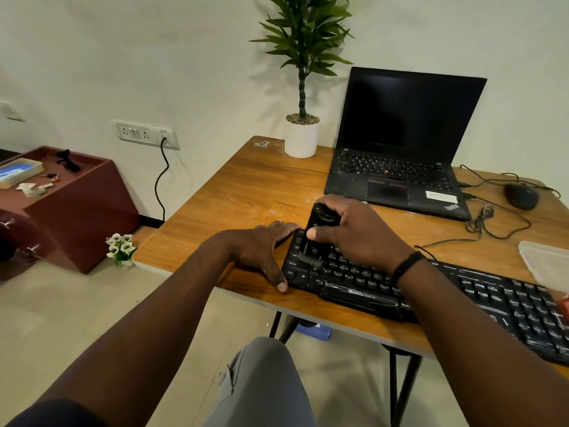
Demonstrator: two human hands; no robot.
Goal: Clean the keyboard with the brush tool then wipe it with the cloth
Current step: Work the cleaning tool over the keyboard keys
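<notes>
Keyboard: I am seeing the black keyboard (431,291) lying along the near edge of the wooden table (246,186), running from the middle toward the right edge of the view; its left end is sitting just beside the table's front edge.
Right hand: my right hand (354,232) is curling round the black brush tool (317,224), thumb pressing its near face and fingers wrapping the far side; a dark band is circling the wrist.
Brush tool: it is standing nearly upright over the left block of keys; its bristles (309,259) are pointing down and touching the keys near the Caps Lock and Shift row.
Left hand: my left hand (261,248) is lying flat with fingers straight and holding nothing; the palm is resting on the table at the keyboard's left end, the fingertips are reaching the top-left corner, and the thumb is sitting against the front-left corner by the Ctrl key.
Cloth: I am not making out a cloth for certain; a pale flat item (545,263) is lying at the right edge behind the keyboard, and I cannot tell what it is.
Laptop: the open laptop (400,143), screen dark, is standing behind the keyboard; a potted plant (301,131) is standing to its left; a black mouse (522,195) with its cable is lying to its right.
</notes>
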